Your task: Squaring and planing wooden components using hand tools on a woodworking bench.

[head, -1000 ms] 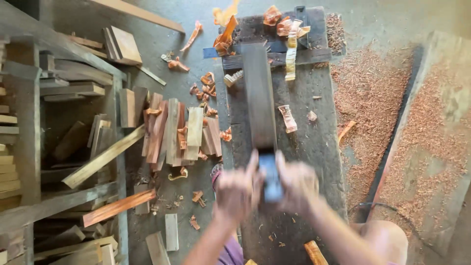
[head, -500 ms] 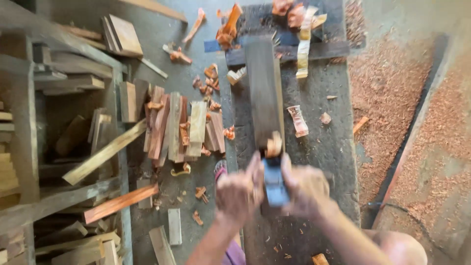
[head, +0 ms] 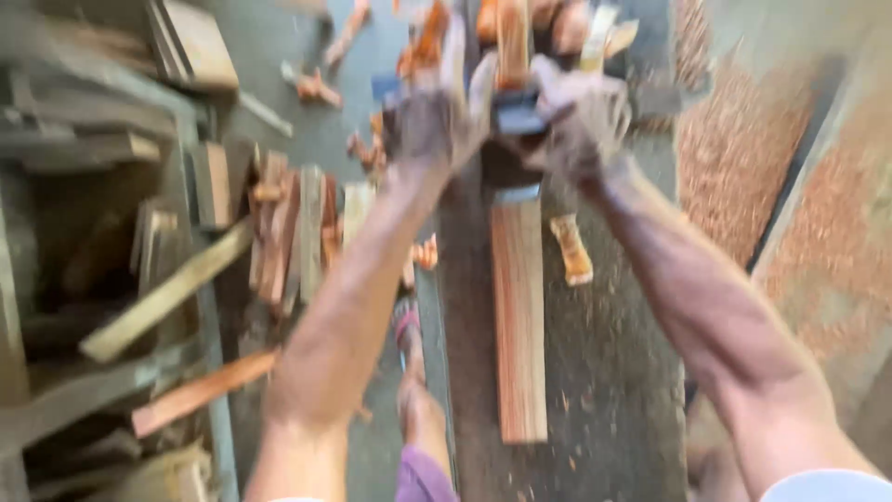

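Lying left of the plank (head: 518, 316), scattered wood offcuts (head: 288, 232), sawdust (head: 734, 139) right, both arms outstretched, left hand (head: 432, 116) and right hand (head: 581, 121) clasped around a plane (head: 516, 116) at its far end.

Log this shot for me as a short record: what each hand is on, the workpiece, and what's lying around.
left hand: gripping the hand plane, arm stretched forward
right hand: gripping the same plane from the other side
workpiece: reddish wooden board, lying lengthwise on the workbench, plane at its far end
bench litter: wood shaving beside the board
floor left: pile of wood offcuts
right: sawdust
image quality: motion-blurred
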